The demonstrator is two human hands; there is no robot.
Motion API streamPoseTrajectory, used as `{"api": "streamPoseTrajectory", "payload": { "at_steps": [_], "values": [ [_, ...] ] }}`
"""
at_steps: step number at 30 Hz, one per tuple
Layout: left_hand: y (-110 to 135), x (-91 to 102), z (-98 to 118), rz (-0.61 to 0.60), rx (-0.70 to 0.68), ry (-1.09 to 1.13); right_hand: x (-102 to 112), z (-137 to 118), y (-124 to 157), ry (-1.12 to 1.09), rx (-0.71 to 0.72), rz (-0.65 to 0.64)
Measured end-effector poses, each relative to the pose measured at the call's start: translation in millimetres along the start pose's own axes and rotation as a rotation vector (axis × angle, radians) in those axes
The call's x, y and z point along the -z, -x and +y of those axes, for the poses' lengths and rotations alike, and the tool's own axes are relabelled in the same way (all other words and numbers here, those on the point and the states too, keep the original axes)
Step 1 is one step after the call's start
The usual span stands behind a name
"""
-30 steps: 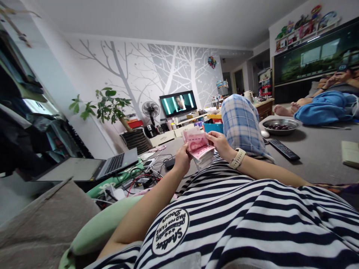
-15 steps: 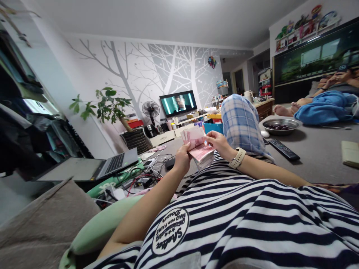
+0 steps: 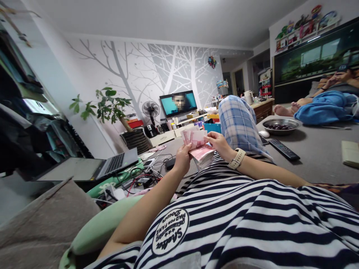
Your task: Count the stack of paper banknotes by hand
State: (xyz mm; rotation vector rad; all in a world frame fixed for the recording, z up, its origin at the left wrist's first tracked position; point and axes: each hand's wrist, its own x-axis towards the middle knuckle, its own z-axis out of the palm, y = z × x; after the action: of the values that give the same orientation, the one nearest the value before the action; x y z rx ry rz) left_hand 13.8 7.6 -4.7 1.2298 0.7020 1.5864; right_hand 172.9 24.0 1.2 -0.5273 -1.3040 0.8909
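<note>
A thick stack of pinkish-red banknotes (image 3: 202, 152) is held above my lap, its upper notes folded back and fanned. My left hand (image 3: 183, 158) is closed around the left side of the stack, thumb lying over the notes. With thumb and fingertips together, my right hand (image 3: 220, 144) pinches the right edge of a raised banknote (image 3: 198, 137). A pale watch (image 3: 237, 158) is on my right wrist. Behind the notes rises my bent knee in blue checked trousers (image 3: 237, 121).
Tangled cables and chargers (image 3: 143, 181) lie to the left beside an open laptop (image 3: 114, 162). On the right are a remote control (image 3: 284, 149), a metal bowl of dark fruit (image 3: 280, 127) and a notebook-like object (image 3: 350, 153). Another person's feet (image 3: 286, 109) and a blue cloth (image 3: 322, 106) are farther back.
The raised notes have shifted slightly and look more fanned, with my right fingers still at their edge. My knee has moved a little left. The television picture differs.
</note>
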Motion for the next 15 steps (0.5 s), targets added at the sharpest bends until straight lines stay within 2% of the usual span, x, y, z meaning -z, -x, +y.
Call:
{"api": "streamPoseTrajectory", "payload": {
  "at_steps": [8, 15],
  "values": [
    [-6.2, 1.8, -3.5, 0.133, 0.019, 0.092, 0.5, 6.5, -1.4, -0.02, -0.004, 0.008],
    [-7.4, 2.6, -3.5, 0.149, 0.041, 0.099, 0.6, 9.6, -1.2, -0.052, -0.025, -0.003]
  ]
}}
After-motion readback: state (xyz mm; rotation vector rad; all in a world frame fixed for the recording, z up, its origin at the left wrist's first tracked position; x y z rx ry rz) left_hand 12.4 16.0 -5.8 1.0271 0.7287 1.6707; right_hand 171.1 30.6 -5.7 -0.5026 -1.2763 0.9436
